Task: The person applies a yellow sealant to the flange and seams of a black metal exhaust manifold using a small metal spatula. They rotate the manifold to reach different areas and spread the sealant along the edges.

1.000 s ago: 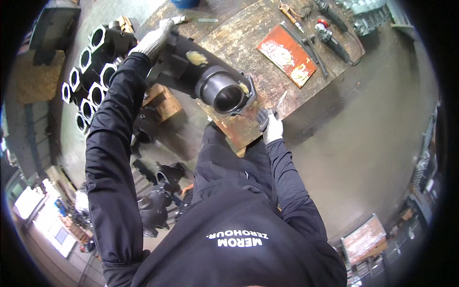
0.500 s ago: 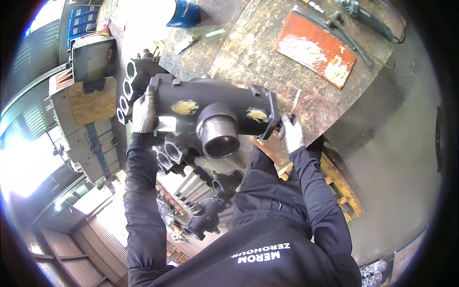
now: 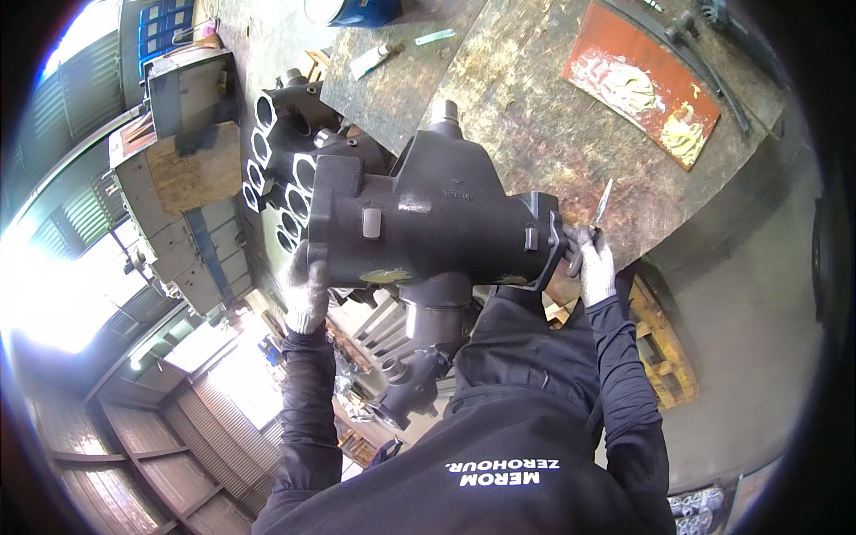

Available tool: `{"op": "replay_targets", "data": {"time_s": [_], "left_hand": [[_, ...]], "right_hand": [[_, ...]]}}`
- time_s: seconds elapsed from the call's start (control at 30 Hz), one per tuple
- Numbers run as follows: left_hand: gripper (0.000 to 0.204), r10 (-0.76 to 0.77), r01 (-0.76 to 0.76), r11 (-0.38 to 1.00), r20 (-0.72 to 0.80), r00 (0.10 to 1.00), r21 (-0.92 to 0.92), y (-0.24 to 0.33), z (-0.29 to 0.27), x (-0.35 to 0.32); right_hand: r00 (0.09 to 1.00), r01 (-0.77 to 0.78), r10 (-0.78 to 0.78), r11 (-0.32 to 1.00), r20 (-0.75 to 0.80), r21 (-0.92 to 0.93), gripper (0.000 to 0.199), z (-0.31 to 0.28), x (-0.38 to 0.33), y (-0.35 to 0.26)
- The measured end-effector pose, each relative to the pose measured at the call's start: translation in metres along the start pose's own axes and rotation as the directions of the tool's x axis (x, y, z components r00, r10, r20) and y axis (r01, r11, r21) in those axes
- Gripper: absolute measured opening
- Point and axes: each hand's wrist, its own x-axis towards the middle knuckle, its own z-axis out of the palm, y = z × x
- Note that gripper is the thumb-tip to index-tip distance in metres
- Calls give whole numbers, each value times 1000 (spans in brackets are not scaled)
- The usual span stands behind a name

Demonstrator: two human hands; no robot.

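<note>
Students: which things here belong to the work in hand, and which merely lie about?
Work, apparently:
- black metal pipe casting
- slim silver blade in right hand
- red rectangular board bearing yellowish paste

Lying about, seemingly:
- round blue container
- white tube

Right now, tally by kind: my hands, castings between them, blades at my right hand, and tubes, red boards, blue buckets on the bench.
Left hand and right hand: 2
Black casting: 1
Thin blade: 1
White tube: 1
Red board: 1
Blue bucket: 1
Total: 7

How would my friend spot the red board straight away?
Find the big worn workbench beyond the black casting. On its right side lies a flat red board. Unlike the dark long-handled tool beside it, it carries creamy-yellow smears.
</note>
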Motion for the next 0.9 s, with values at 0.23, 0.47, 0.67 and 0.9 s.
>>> {"op": "replay_targets", "data": {"time_s": [0.23,0.47,0.67,0.9], "left_hand": [[51,-75,48,975,118,990,219,32,0,-1],[33,-193,196,975,-45,980,105,43,28,-9],[38,36,32,825,-109,993,565,14,15,-45],[41,-222,235,971,-200,954,47,7,29,-71]], "right_hand": [[940,193,-332,716,-84,-671,47,-9,5,-19],[842,-35,-464,463,-276,-885,65,-60,16,-96],[659,200,-751,121,42,-972,42,-92,32,-135],[659,-61,-745,90,-107,-994,39,-104,37,-157]]}}
